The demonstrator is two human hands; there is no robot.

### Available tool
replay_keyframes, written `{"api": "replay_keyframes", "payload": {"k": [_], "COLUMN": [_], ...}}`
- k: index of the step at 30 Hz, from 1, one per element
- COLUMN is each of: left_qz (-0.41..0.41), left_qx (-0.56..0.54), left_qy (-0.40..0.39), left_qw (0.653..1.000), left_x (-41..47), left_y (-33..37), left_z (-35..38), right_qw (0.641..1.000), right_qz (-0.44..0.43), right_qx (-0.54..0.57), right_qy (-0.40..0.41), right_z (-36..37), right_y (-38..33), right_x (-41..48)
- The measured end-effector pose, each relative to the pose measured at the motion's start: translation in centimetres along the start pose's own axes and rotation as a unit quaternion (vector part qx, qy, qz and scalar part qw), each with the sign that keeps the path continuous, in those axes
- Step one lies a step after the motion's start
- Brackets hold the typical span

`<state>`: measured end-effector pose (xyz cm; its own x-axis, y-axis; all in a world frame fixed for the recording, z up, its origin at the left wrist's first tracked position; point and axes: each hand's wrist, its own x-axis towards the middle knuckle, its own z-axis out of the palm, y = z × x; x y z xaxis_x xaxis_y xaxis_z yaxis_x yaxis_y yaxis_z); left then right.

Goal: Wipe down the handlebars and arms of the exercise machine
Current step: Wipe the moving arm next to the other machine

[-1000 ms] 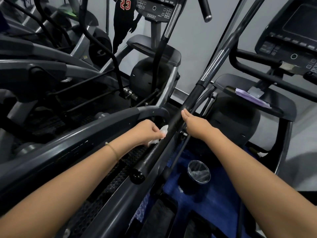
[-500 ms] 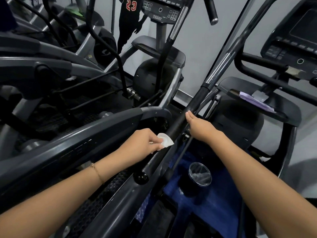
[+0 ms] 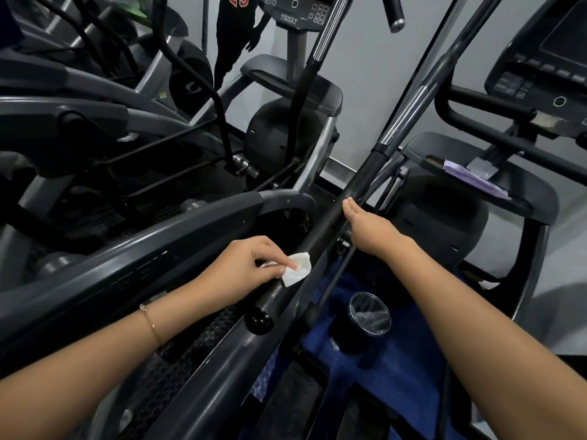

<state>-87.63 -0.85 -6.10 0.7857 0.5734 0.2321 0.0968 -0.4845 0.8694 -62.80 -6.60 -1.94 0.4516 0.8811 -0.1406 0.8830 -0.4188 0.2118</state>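
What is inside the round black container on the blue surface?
Inside the round black container, only crumpled clear plastic film shows; whatever lies beneath it is covered.

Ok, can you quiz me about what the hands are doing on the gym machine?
1. True or false: the left hand holds a white wipe.
2. The right hand is: A) gripping a bottle, B) resting straight fingers against the black handlebar, C) holding the wipe.
3. Fill in: the cup stands on a ____ cloth.

Key: 1 true; 2 B; 3 blue.
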Motion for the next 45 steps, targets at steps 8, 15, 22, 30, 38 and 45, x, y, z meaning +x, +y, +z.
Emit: {"api": "replay_keyframes", "payload": {"k": [8,15,22,30,38,45], "left_qz": [0.008,0.033,0.088,0.101,0.009,-0.138], "left_qx": [-0.001,-0.040,0.004,0.015,0.024,-0.408], "left_qy": [-0.007,-0.047,-0.065,-0.074,-0.007,0.092], "left_qw": [1.000,0.998,0.994,0.992,1.000,0.898], "left_x": [0.3,-1.7,-0.1,-0.7,2.9,3.5], "left_y": [-0.7,-1.0,-0.7,-0.9,1.6,3.1], "left_z": [-1.0,-1.8,-0.9,-1.5,0.1,1.6], "right_qw": [1.000,1.000,1.000,1.000,0.982,0.840], "right_qz": [0.001,-0.001,-0.004,-0.009,-0.047,-0.186], "right_qx": [-0.007,-0.007,-0.003,0.001,0.170,0.446], "right_qy": [-0.002,-0.004,0.001,0.004,0.061,0.245], "right_z": [-0.1,-0.1,-0.1,0.2,-1.2,-1.1], "right_y": [0.0,0.0,0.0,0.3,-0.3,-5.5], "right_x": [0.1,0.0,0.0,0.5,-0.7,-7.2]}}
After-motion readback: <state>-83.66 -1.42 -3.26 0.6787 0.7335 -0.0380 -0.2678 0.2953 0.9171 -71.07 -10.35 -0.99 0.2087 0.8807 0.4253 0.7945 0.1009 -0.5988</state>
